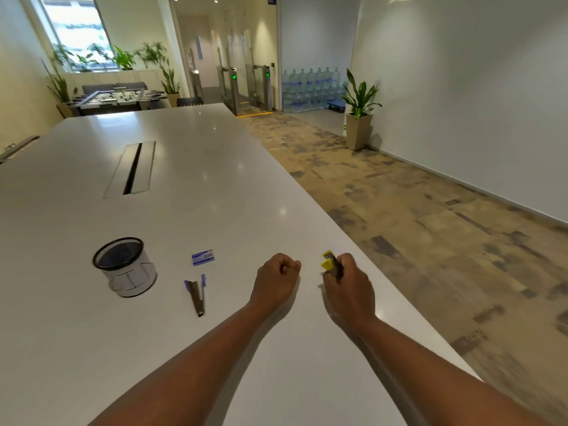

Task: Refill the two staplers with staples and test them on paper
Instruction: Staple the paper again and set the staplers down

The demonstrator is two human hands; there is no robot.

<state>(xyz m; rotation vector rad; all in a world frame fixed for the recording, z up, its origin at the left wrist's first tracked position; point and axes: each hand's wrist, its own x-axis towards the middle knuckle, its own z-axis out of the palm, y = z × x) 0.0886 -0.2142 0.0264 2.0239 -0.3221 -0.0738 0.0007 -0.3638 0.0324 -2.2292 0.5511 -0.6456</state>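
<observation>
While right hand (349, 282) is gripping yellow stapler (329, 262), left hand (275, 279) is curling into empty fist. Blue stapler (195, 295) lying opened at 9 o'clock, staple box (203, 257) at 10. No test paper showing; refilling likely unfinished.

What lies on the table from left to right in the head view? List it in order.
Mesh pen cup → blue stapler, lying open → staple box → left hand → yellow stapler → right hand, which grips it.
</observation>
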